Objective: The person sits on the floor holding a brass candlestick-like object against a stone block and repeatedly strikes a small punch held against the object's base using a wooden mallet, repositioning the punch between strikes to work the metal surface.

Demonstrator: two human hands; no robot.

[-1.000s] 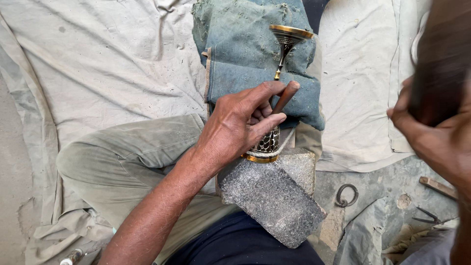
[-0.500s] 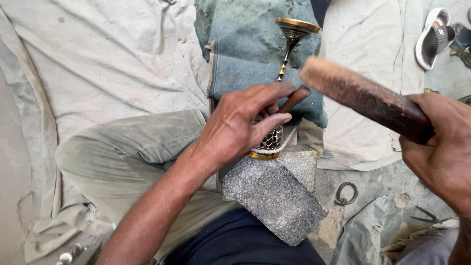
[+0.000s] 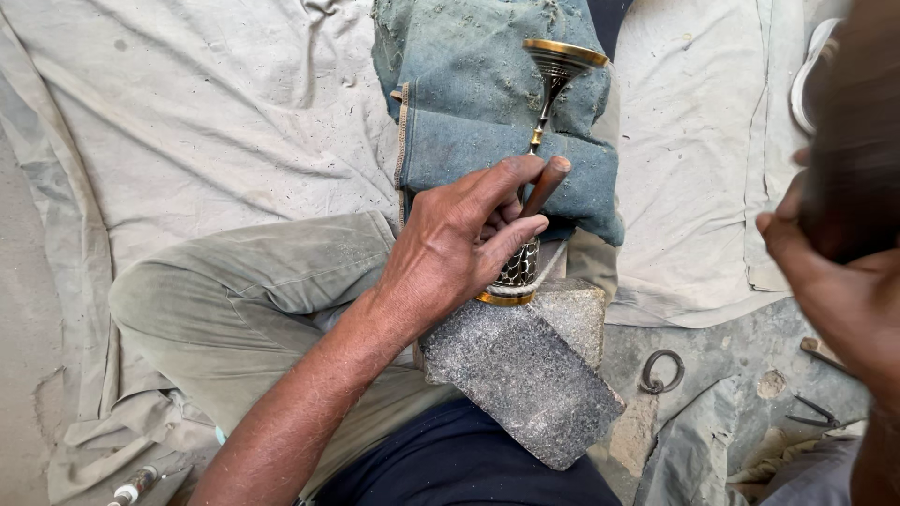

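Pale cloth [image 3: 187, 122] covers the floor, with open room at left. The left hand [image 3: 450, 248] grips a patterned metal goblet [image 3: 536, 178] and punch [image 3: 544, 186] on a stone block's [image 3: 525, 375] top edge. The right hand [image 3: 834, 281], at the right border, is clenched around a blurred dark object [image 3: 853, 141].

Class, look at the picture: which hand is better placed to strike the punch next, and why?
Right. The right hand is raised holding a dark, blurred tool; the left hand pins the punch to the metal goblet.

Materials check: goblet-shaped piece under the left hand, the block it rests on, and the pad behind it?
Goblet-shaped piece: looks like metal, brassy gold rims, dark patterned body with a sheen. Block: looks like stone or concrete, grey, speckled, rough, matte. Pad: folded blue denim-like cloth, stitched edge, dusty. Left hand also holds a brown rod, material unclear.
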